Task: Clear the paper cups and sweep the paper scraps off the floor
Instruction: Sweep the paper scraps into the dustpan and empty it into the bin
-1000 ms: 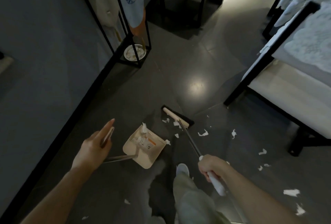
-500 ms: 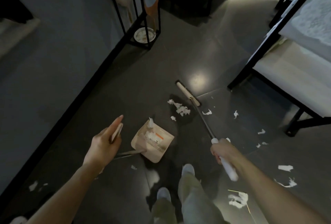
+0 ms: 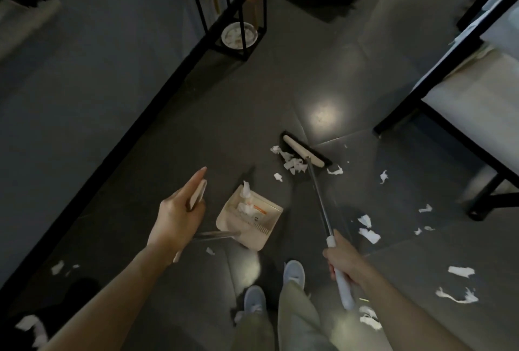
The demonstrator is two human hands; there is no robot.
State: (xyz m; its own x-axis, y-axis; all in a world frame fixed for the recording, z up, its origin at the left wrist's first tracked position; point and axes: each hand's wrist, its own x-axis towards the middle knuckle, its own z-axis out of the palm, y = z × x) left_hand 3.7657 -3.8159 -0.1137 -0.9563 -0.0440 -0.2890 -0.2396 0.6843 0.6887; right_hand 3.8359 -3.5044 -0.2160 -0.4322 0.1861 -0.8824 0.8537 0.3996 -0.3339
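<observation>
My left hand (image 3: 179, 215) grips the top of the long dustpan handle, index finger stretched out. The beige dustpan (image 3: 250, 218) rests on the dark floor with paper scraps inside. My right hand (image 3: 341, 259) grips the white grip of the broom handle (image 3: 320, 201). The broom head (image 3: 304, 151) sits on the floor beyond the dustpan, with a small pile of white paper scraps (image 3: 292, 162) against its near side. More scraps (image 3: 368, 231) lie scattered to the right and at lower left (image 3: 57, 267). No paper cup can be made out on the floor.
A black metal rack (image 3: 244, 27) with a round white bin (image 3: 238, 34) at its base stands at the top centre. A black-framed bench with a pale cushion (image 3: 463, 92) fills the right. A dark wall runs along the left. My shoes (image 3: 293, 272) are below the dustpan.
The broom head has swung away from the dustpan to farther out on the floor, gathering scraps beside it. The view has tilted down, showing more scraps and my feet.
</observation>
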